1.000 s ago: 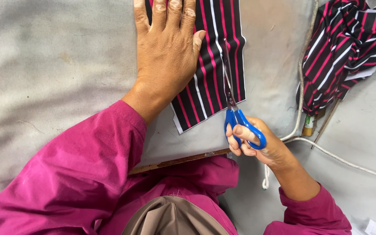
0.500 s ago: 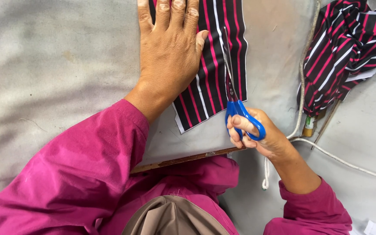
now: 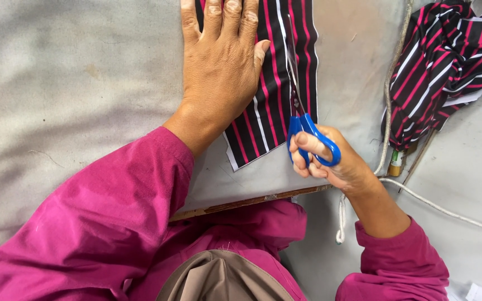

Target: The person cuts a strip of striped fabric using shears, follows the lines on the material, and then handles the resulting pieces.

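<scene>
1. We work at a table (image 3: 73, 83) covered in grey felt-like cloth, faintly stained; its wooden edge shows at the near side, and beyond it to our right lies a paler grey surface.
2. The striped fabric strip (image 3: 277, 83) lies flat on the table, running away from us: black with magenta and white lengthwise stripes, its near end cut at a slant.
3. Our left hand (image 3: 221, 61) is spread flat, palm down, pressing the strip's left part against the table.
4. Our right hand (image 3: 330, 161) is closed through the blue handles of the scissors (image 3: 305, 120); the slim blades lie along the strip, near its right edge, and appear nearly closed.
5. We count one strip under the hands, one pair of scissors, and one bundled heap of striped fabric (image 3: 447, 61) of the same pattern, well apart at upper right.
6. Two white cords (image 3: 442, 209) trail across the right-hand surface, and a small bottle (image 3: 396, 161) stands beside them, under the heap.
</scene>
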